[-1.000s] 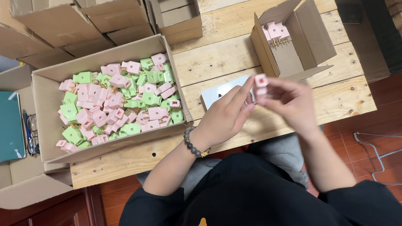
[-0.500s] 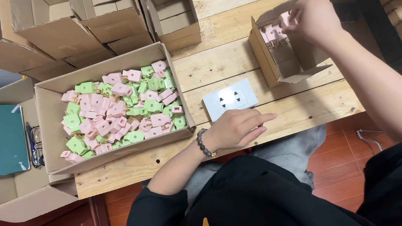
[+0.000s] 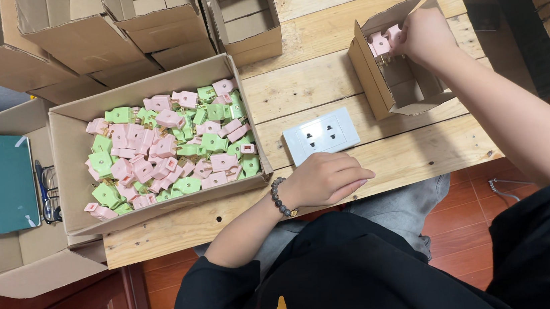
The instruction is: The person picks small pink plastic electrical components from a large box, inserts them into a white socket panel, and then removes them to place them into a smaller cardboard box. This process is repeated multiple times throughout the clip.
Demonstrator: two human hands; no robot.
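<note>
Right hand [image 3: 426, 34] pinches a light, rigid pink plug [image 3: 392, 34] by its body inside the small box [image 3: 376, 91]; left hand [image 3: 328, 178] rests loosely curled, empty, near it.

The pale plank table [image 3: 345, 40] carries a white socket plate [image 3: 321, 134] at its centre, a big cardboard box [image 3: 74, 160] at nine o'clock, a small carton [image 3: 365, 78] at two o'clock, and empty cartons [image 3: 241, 16] at twelve o'clock.
</note>
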